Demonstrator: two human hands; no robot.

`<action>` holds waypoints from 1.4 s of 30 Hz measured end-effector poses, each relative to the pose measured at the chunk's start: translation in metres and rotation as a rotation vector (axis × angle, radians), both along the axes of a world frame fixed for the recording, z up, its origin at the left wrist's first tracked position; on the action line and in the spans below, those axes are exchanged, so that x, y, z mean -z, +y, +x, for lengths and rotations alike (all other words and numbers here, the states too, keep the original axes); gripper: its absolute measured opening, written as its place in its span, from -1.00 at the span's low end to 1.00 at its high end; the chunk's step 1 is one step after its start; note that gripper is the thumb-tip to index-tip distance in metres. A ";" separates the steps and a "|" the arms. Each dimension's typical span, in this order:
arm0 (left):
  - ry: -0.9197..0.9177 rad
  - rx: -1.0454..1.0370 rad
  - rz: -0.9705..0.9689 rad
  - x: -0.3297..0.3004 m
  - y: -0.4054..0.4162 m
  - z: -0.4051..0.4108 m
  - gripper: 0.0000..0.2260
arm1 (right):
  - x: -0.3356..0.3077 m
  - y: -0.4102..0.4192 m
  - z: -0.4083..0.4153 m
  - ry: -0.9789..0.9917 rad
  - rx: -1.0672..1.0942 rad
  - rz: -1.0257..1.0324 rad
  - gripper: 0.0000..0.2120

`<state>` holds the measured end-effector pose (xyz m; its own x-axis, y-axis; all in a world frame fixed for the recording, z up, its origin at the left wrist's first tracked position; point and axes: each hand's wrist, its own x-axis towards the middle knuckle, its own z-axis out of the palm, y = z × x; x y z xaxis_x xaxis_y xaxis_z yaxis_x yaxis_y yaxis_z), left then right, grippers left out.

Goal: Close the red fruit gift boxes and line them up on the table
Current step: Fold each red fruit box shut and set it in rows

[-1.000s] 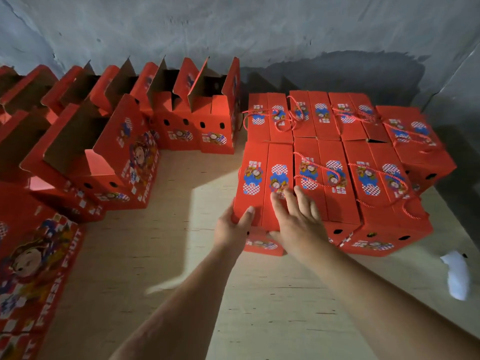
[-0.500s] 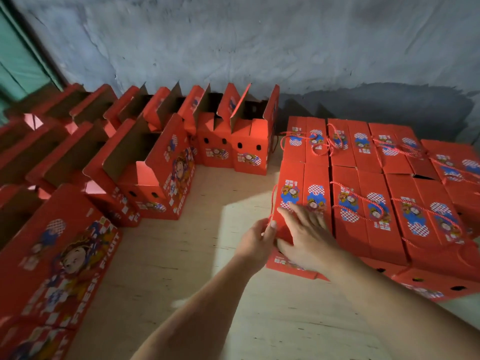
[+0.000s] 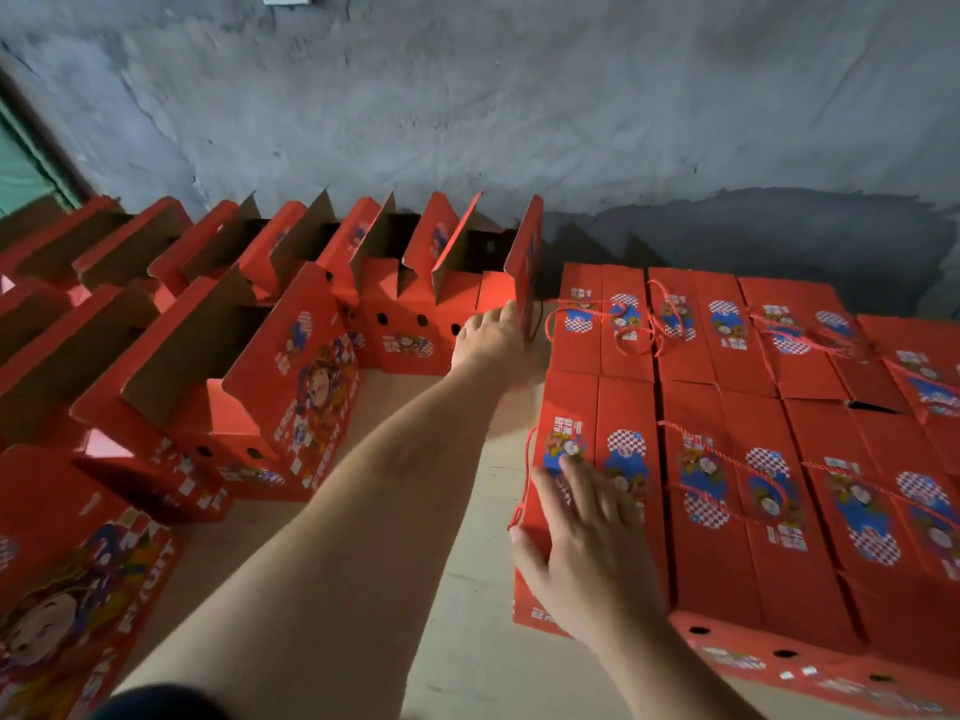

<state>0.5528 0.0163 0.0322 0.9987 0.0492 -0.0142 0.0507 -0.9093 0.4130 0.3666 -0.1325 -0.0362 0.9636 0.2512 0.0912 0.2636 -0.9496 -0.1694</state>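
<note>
From the head camera, the left hand (image 3: 491, 337) reaches far across the pale table (image 3: 462, 605) and its fingers grip the right-hand edge of the open box (image 3: 441, 324) nearest the closed group, at the end of the back row. The right hand (image 3: 587, 548) lies flat, fingers spread, on the lid of the near-left closed box (image 3: 597, 459), with the thumb on its left side beside a hanging red cord (image 3: 524, 480). More closed boxes (image 3: 779, 407) pack tightly to its right and behind it. A second row of open boxes (image 3: 218, 387) crowds the left side. A rough grey wall (image 3: 519, 106) rises behind everything.
</note>
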 end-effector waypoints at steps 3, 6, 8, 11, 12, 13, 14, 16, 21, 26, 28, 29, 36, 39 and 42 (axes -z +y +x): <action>-0.010 -0.034 -0.023 0.007 -0.013 0.047 -0.27 | 0.003 -0.001 0.000 -0.025 -0.006 0.058 -0.35; -0.022 -0.059 -0.073 0.019 -0.011 0.084 -0.38 | 0.011 -0.001 0.004 -0.052 -0.015 0.083 -0.33; -0.005 -0.036 -0.039 0.027 -0.007 0.104 -0.51 | 0.016 0.000 0.008 -0.085 -0.014 0.091 -0.30; -0.071 -0.054 -0.135 0.036 -0.002 0.120 -0.71 | 0.020 0.002 0.011 -0.108 -0.013 0.099 -0.28; -0.122 -0.089 -0.176 0.038 -0.001 0.120 -0.77 | 0.021 0.001 0.011 -0.110 -0.012 0.099 -0.29; -0.178 -0.128 -0.197 0.041 -0.001 0.117 -0.80 | 0.022 0.000 0.011 -0.109 -0.010 0.099 -0.29; -0.232 -0.164 -0.198 0.042 -0.002 0.111 -0.80 | 0.022 -0.002 0.011 -0.107 -0.009 0.104 -0.30; -0.298 -0.227 -0.219 0.043 -0.004 0.094 -0.69 | 0.021 -0.002 0.009 -0.108 -0.008 0.107 -0.32; -0.324 -0.229 -0.240 0.041 0.001 0.051 -0.55 | 0.020 -0.003 0.006 -0.068 -0.018 0.105 -0.32; -0.275 -0.228 -0.160 0.038 0.022 -0.028 -0.60 | 0.014 -0.008 0.008 0.001 -0.050 0.130 -0.30; -0.242 -0.219 -0.149 0.037 0.024 -0.067 -0.61 | 0.011 -0.013 0.007 0.053 -0.088 0.148 -0.33; -0.218 -0.214 -0.158 0.036 0.022 -0.089 -0.62 | 0.010 -0.015 0.004 0.067 -0.106 0.162 -0.36; -0.138 -0.125 -0.338 0.032 0.009 -0.247 -0.72 | -0.012 0.000 -0.067 0.135 0.039 0.628 -0.77; -0.148 -0.060 -0.402 0.029 -0.005 -0.309 -0.77 | -0.028 0.011 -0.109 0.322 0.165 0.894 -0.53; -0.131 -0.040 -0.406 0.034 -0.012 -0.365 -0.85 | -0.054 0.016 -0.146 0.534 0.251 1.135 -0.19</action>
<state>0.1878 0.0038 -0.0018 0.9908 0.1045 0.0865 0.0059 -0.6703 0.7421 0.2207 -0.1170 0.0174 0.9563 0.0935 -0.2771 -0.2521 -0.2166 -0.9431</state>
